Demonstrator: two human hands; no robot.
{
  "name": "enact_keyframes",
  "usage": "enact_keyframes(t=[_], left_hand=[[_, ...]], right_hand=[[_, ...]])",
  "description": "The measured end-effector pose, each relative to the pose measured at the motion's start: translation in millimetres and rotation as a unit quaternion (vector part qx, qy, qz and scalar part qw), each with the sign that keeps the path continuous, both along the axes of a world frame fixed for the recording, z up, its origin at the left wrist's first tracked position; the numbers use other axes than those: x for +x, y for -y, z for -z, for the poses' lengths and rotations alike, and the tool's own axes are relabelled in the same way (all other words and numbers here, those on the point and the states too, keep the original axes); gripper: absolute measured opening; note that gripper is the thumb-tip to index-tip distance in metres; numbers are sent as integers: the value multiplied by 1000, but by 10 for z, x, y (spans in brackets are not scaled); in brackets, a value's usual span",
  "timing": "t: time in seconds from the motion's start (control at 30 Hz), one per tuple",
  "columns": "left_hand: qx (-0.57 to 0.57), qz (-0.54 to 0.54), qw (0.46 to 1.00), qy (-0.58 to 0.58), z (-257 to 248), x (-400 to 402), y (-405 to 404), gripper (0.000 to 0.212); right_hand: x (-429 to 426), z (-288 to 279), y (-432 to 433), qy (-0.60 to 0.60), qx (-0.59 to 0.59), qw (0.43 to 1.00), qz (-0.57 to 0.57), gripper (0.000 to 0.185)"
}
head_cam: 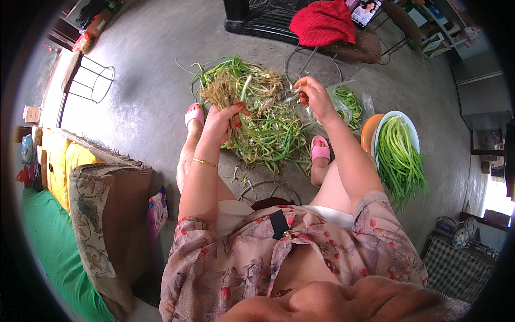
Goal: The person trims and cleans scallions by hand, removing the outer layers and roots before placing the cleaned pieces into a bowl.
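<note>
My left hand (pixel 225 120) is wrapped around a bunch of scallions whose dry brown roots (pixel 219 89) point away from me. One pale, bare stalk (pixel 246 86) sticks up beside the roots. To the right, my right hand (pixel 316 98) is raised with thumb and fingers pinched on a small whitish scrap (pixel 297 93), perhaps peeled scallion skin. Beneath both hands a loose heap of green leaves and trimmings (pixel 277 135) covers the concrete floor. More unpeeled scallions with roots (pixel 265 78) lie at the heap's far side.
Cleaned scallions (pixel 398 157) fill a white basin (pixel 414 131) beside an orange one (pixel 369 131) on my right. A clear plastic bag (pixel 358 86) holds greens. Ahead stand a stool with a red cloth (pixel 324 24) and a phone (pixel 365 12). A cardboard-backed seat (pixel 116 217) is at left.
</note>
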State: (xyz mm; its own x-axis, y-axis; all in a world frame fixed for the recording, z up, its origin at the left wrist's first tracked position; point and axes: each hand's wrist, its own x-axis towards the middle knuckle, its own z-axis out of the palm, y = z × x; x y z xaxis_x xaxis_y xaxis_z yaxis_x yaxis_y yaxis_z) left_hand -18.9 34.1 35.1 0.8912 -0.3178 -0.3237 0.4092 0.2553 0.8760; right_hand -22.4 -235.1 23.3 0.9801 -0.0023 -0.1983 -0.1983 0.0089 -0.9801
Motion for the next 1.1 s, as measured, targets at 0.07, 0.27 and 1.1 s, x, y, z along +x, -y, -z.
enact_keyframes(t=[0.07, 0.27, 1.1], left_hand=[[-40, -38, 998, -16, 77, 31, -29, 14], [-118, -61, 988, -73, 119, 66, -50, 15], [-298, -38, 948, -106, 225, 138, 3, 17]], right_hand=[[-3, 84, -63, 162, -202, 966, -22, 20], [-114, 56, -225, 225, -389, 889, -91, 37], [-190, 98, -492, 158, -186, 922, -300, 13]])
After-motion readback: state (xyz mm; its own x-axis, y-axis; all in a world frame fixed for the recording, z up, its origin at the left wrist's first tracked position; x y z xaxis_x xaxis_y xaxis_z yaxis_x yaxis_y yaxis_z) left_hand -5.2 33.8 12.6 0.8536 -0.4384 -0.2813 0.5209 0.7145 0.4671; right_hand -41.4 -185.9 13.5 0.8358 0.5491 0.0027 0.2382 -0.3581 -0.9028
